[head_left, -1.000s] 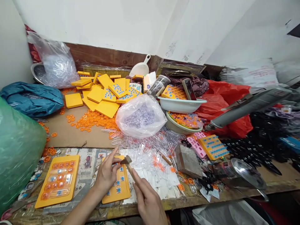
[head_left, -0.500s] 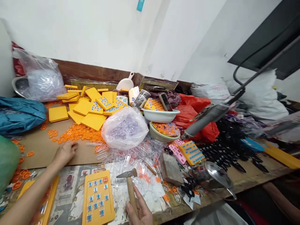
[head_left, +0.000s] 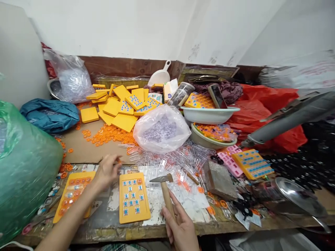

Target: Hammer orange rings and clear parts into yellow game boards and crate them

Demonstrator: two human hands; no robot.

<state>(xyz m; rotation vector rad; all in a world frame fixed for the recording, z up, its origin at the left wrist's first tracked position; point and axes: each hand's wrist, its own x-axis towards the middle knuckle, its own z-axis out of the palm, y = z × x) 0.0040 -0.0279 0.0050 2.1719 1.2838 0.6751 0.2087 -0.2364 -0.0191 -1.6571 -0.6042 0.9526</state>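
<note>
Hammer [head_left: 165, 191]: dark metal head, tapered end left, blunt end right; wooden handle gripped, slanting down-right, lower centre of frame.
Yellow board [head_left: 132, 219]: flat, left of hammer, lower centre.
Blue-centred pieces [head_left: 133, 195]: clear-edged, in rows on board.
Orange disc [head_left: 139, 181]: board's upper right corner.
Orange bit [head_left: 119, 161]: small, blurred, pinched, left of centre.

Hammer [head_left: 166, 196] between board [head_left: 145, 211] and block [head_left: 221, 179]

The left forearm [head_left: 73, 214] slants from the near left toward the middle, ending in the left grip [head_left: 108, 171], its fingers curled toward the right. The right grip [head_left: 180, 221], nearer and farther right, is closed, knuckles bent.
</note>
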